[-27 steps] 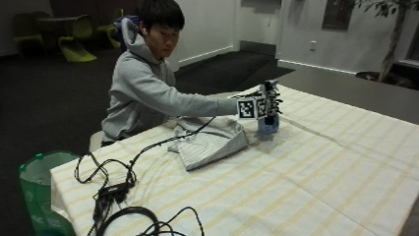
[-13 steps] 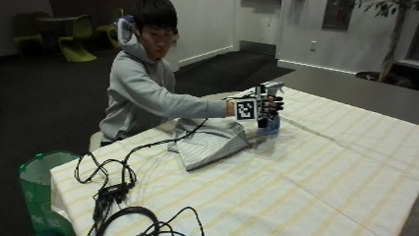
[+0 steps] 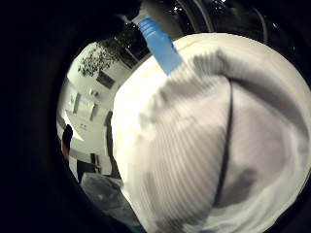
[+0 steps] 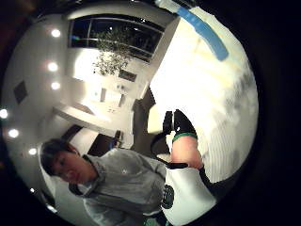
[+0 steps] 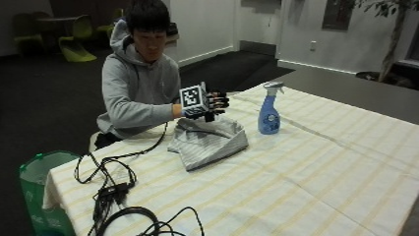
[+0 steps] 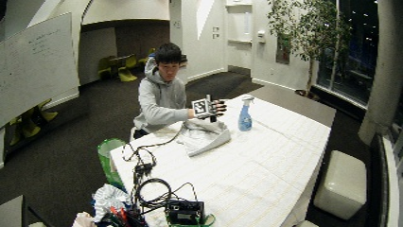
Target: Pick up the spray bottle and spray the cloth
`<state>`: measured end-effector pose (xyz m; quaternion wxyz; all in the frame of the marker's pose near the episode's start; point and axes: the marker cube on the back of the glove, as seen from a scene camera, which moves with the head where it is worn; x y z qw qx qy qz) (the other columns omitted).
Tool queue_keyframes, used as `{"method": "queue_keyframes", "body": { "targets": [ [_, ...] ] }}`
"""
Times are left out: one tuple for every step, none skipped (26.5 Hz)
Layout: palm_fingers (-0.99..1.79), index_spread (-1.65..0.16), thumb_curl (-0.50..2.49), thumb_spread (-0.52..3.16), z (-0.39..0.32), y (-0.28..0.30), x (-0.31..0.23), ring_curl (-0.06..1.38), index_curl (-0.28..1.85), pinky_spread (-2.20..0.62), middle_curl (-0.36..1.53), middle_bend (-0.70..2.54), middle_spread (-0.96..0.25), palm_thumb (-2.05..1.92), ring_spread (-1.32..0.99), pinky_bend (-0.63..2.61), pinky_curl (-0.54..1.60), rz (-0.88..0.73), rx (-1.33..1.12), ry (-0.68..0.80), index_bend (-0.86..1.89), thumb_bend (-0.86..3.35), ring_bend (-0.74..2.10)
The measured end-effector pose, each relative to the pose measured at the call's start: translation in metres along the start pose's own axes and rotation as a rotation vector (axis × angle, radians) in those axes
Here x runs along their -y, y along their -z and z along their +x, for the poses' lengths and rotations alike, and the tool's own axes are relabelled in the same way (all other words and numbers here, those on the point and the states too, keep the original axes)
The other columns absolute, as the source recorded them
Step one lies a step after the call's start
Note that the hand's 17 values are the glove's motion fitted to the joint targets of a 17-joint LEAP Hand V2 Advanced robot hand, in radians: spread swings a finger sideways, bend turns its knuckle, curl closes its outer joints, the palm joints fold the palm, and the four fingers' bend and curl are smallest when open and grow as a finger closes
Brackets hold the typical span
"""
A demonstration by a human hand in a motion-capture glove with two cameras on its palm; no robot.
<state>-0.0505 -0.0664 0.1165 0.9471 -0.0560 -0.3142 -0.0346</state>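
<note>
A blue spray bottle [image 5: 270, 117] with a white trigger head stands upright on the striped tablecloth [image 5: 314, 177]. To its left lies a crumpled grey-striped cloth [image 5: 209, 141]. My gloved right hand [image 5: 213, 102] hovers just above the cloth's far edge, fingers relaxed and spread, holding nothing, a hand's width from the bottle. The wide outside view shows the same: hand [image 6: 213, 107], bottle [image 6: 245, 118], cloth [image 6: 205, 135]. The little finger side palm view is mostly filled by the cloth [image 3: 218, 145], with the bottle [image 3: 160, 43] beyond it. The thumb side palm view also catches the bottle [image 4: 207, 35].
Black cables [image 5: 111, 177] trail from the glove along the table's near left end to a black box [image 6: 182, 210]. A green bin [image 5: 39, 182] stands on the floor beside that corner. The person sits behind the cloth.
My hand has let go of the spray bottle and drawn back left to above the cloth. The bottle stays standing where it was.
</note>
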Motion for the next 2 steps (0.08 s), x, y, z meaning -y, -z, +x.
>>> {"method": "queue_keyframes", "body": {
  "targets": [
    [0.24,-0.28,0.64,0.78,0.0012,0.0014,-0.0114,0.33,0.34,0.11,0.41,0.36,-0.08,0.80,-0.05,0.43,0.38,-0.014,-0.014,0.003,0.15,-0.03,0.36],
    [0.25,-0.28,0.63,0.79,0.0020,0.0021,-0.0180,0.33,0.34,0.12,0.41,0.35,-0.08,0.80,-0.04,0.41,0.37,-0.022,-0.023,0.005,0.16,-0.03,0.35]
  ]
}}
